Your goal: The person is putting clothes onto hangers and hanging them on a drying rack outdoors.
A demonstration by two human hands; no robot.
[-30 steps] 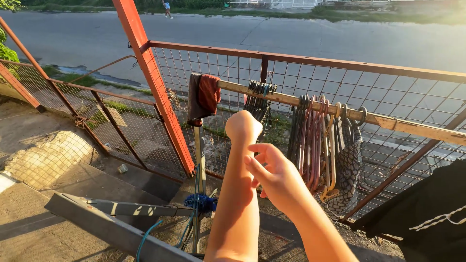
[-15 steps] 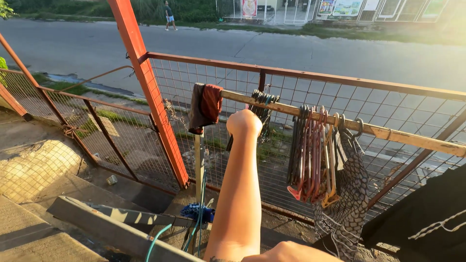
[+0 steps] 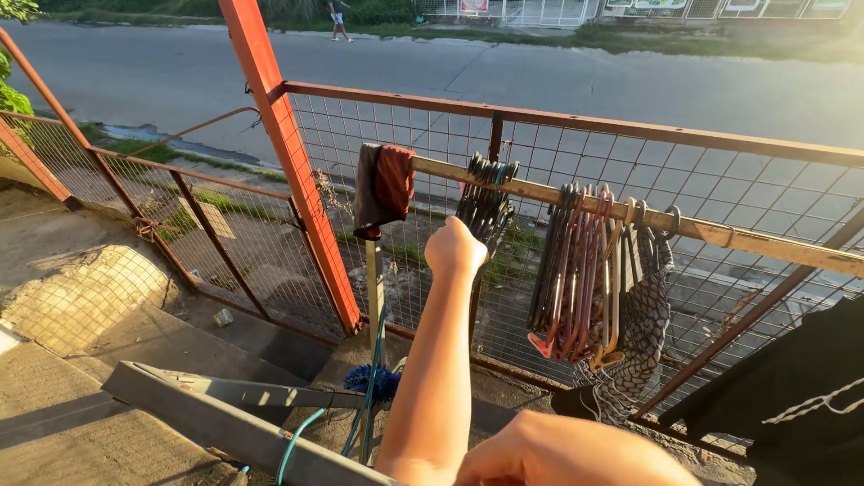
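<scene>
My left hand (image 3: 454,247) reaches out at the end of a straight arm to a bunch of dark hangers (image 3: 487,193) hooked on a wooden pole (image 3: 711,229). Its fingers curl away from me into the bunch, closed on a dark hanger. Only the back of my right hand (image 3: 567,450) shows at the bottom edge, its fingers hidden. A second bunch of pink, tan and dark hangers (image 3: 580,270) hangs further right. Beside it droops a patterned grey cloth (image 3: 643,333).
A dark red cloth (image 3: 382,187) is draped over the pole's left end. An orange wire-mesh fence (image 3: 621,121) and slanted post (image 3: 283,153) stand behind, with a road beyond. A grey metal beam (image 3: 207,414), blue rope (image 3: 371,382) and black fabric (image 3: 792,378) lie below.
My right hand has dropped from mid-frame to the bottom edge. My left hand has stayed at the dark hangers and sunk a little in the last half second.
</scene>
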